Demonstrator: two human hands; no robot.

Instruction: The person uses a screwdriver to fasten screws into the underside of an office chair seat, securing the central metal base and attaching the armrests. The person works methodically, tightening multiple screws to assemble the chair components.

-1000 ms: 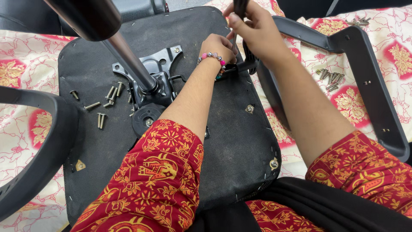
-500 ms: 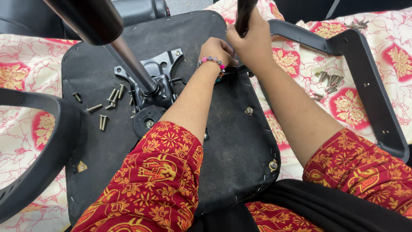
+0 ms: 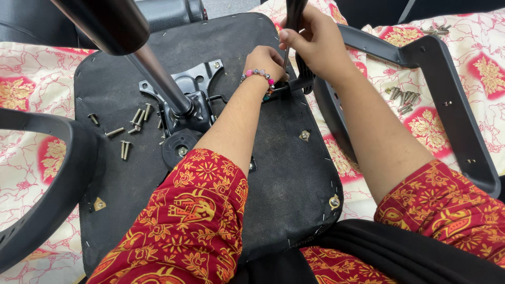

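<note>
Your right hand [image 3: 315,44] has dropped a little since a second ago, its fingers [image 3: 286,37] still wrapped round the dark-handled screwdriver [image 3: 292,21], shaft pointing down just beside your left hand [image 3: 267,60]. Left fingers, curled narrow, pin the black plastic armrest bracket [image 3: 294,84] against the upturned black fabric-covered chair seat underside [image 3: 284,173]. Looks like one screw being driven. Loose silver screws [image 3: 129,129] lie well left of your fingers, more [image 3: 402,99] to their right on the floral bedsheet [image 3: 421,131].
</note>
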